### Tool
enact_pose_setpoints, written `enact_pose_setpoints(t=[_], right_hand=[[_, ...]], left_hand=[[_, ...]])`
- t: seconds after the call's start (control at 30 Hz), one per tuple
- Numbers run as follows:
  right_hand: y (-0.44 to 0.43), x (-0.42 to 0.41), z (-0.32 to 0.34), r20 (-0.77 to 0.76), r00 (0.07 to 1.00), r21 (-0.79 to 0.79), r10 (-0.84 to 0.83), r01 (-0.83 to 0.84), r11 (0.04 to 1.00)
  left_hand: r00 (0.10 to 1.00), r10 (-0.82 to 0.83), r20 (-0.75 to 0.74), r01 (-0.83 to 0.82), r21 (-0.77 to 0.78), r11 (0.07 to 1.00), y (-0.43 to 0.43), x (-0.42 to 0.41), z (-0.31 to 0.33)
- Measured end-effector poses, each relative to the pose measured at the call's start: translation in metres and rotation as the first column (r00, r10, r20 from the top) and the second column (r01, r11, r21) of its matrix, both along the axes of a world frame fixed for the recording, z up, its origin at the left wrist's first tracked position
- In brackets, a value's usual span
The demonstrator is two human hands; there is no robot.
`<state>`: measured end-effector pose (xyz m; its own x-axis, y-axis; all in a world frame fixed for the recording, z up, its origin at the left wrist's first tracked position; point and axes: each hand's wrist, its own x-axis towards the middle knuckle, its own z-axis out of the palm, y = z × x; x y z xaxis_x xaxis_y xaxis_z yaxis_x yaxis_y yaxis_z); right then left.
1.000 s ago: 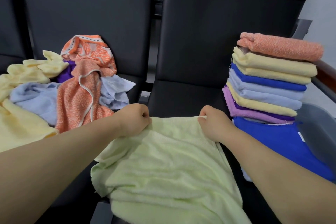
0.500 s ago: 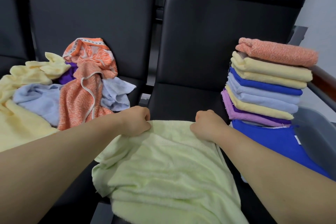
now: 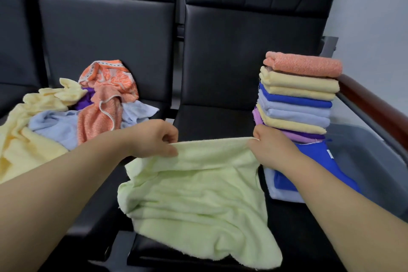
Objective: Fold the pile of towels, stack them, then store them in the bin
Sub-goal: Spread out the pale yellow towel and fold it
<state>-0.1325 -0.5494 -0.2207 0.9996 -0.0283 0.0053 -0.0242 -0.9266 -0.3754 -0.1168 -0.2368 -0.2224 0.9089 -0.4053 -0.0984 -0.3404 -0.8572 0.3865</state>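
A pale green towel lies spread on the black seat in front of me. My left hand pinches its far left corner, and my right hand pinches its far right corner. Between them the far edge is stretched taut and lifted a little off the seat. A tall stack of folded towels stands at the right, orange on top. An unfolded pile of yellow, light blue, orange and purple towels lies on the left seat.
A grey bin sits at the right beside the stack, under a wooden armrest. A folded blue towel lies at the stack's foot. Black seat backs rise behind.
Both hands have lifted the green towel's far edge and moved apart, pulling it taut. The far part now hangs folded over the rest.
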Motion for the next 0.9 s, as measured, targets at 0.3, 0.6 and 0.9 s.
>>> enact_pose_setpoints(t=[0.3,0.6,0.9], right_hand=[[-0.012,-0.010,-0.003,-0.001,1.000,0.081,-0.027,0.027,0.996],[-0.019,-0.008,-0.006,-0.013,0.997,0.079,-0.077,0.078,0.994],[-0.013,-0.006,-0.008,-0.016,0.996,0.092,-0.089,0.090,0.992]], left_hand=[[0.995,0.098,-0.017,-0.093,0.197,0.976,0.004,-0.011,0.016],[0.981,0.187,0.050,-0.194,0.200,0.961,0.029,-0.011,0.023],[0.972,0.224,0.066,-0.229,0.075,0.971,0.055,-0.015,0.022]])
